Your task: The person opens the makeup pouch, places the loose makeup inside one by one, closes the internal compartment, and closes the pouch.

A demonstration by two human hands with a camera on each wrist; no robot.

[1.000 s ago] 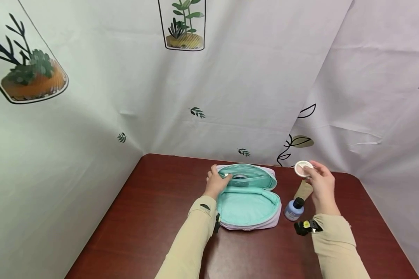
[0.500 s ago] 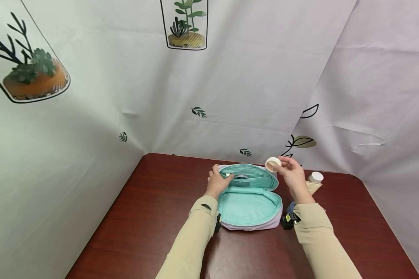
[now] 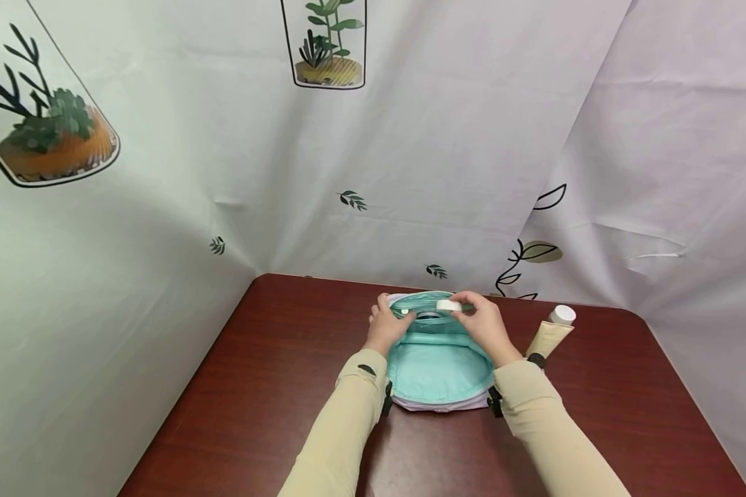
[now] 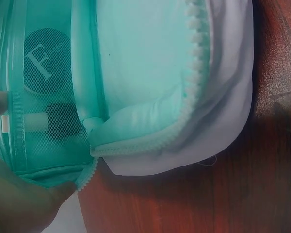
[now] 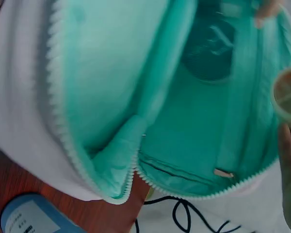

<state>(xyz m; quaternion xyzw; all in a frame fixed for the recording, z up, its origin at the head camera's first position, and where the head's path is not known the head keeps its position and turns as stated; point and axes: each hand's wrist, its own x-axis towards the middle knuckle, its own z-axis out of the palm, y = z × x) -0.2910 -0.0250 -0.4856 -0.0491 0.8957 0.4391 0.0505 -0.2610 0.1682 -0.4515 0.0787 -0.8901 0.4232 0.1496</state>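
Note:
A lilac toiletry bag [image 3: 441,373] with turquoise lining lies unzipped on the table, its lid raised at the back. My left hand [image 3: 388,328] grips the left edge of the lid, at the mesh pocket [image 4: 58,160]. Through the mesh show a dark round item [image 4: 47,60] marked with an F and a black-capped item [image 4: 63,120]. My right hand [image 3: 483,324] pinches a small round white container [image 3: 449,305] in front of the pocket opening. In the right wrist view this container [image 5: 286,97] is cut off by the frame edge.
Right of the bag are a beige tube [image 3: 548,337] and a white round-topped item [image 3: 562,315] behind it. A blue bottle [image 5: 36,216] stands near the bag; the right forearm mostly hides it in the head view. Patterned cloth [image 3: 410,172] hangs behind the table [image 3: 304,345].
My right hand has carried the white container leftward from above the tube to the bag's pocket, turning it edge-on. My left hand has stayed on the lid edge.

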